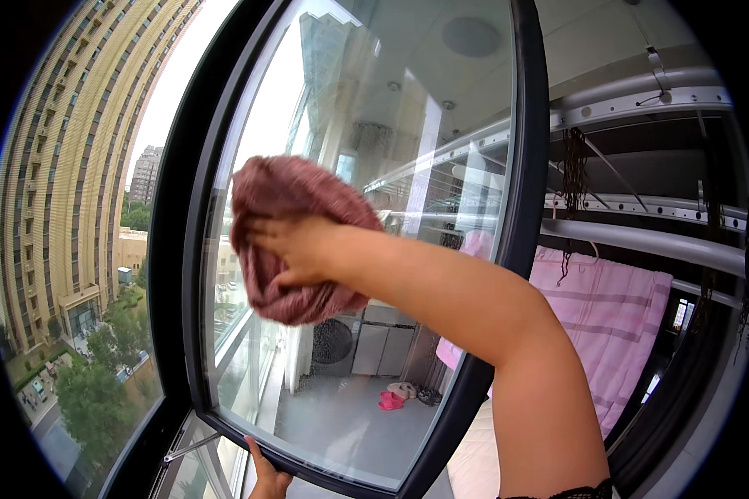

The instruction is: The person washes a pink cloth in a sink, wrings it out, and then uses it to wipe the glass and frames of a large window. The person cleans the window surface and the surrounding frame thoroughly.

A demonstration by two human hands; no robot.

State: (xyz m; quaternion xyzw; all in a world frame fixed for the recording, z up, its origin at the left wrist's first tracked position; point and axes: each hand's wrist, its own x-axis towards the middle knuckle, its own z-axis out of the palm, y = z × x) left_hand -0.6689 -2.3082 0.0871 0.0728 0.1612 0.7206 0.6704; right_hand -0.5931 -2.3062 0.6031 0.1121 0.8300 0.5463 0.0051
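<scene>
My right hand (pixel 295 247) presses a bunched reddish-brown cloth (pixel 308 179) against the glass pane (pixel 424 333) of a window sash, its fingers laid over the folds. Motion blurs the cloth's edges slightly. The sash has a dark frame (pixel 528 166) and stands swung open. Low in the view, my left hand (pixel 269 481) grips the sash's bottom edge, with one finger up against the frame and the rest partly cut off by the picture's edge. Streaks and small drops mark the glass, which also shows a room and a floor.
A metal window stay (pixel 193 447) links the sash to the fixed frame at the lower left. Tall buildings (pixel 66 166) and trees (pixel 100 399) lie far below outside. To the right hang white drying rails (pixel 657 241) and a pink striped towel (pixel 595 324). Pink shoes (pixel 390 401) show through the glass.
</scene>
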